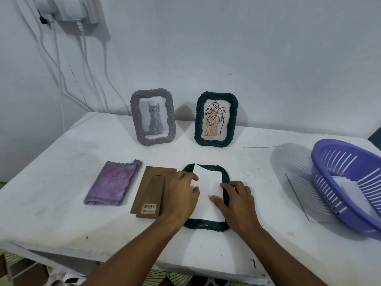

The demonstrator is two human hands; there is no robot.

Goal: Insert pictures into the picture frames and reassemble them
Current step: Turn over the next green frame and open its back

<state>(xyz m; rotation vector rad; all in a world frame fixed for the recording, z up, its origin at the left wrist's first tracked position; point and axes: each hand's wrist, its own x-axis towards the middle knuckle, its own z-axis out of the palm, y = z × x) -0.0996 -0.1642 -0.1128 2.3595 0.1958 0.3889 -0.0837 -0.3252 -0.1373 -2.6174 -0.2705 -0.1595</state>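
Note:
A dark green picture frame [206,226] lies face down near the table's front edge. A white picture sheet [208,182] lies on its back, slightly askew, its top left corner over the rim. My left hand [181,195] rests on the sheet's left edge with fingers bent. My right hand [237,203] presses the sheet's right side, its fingers across the frame's right rim. A brown backing board [150,193] with a stand flap and barcode label lies just left of the frame.
A grey frame with a cat photo [153,119] and a dark green frame with a leaf drawing [216,118] stand at the back by the wall. A folded purple cloth [114,182] lies at the left. A purple basket [350,182] with white sheets sits at the right.

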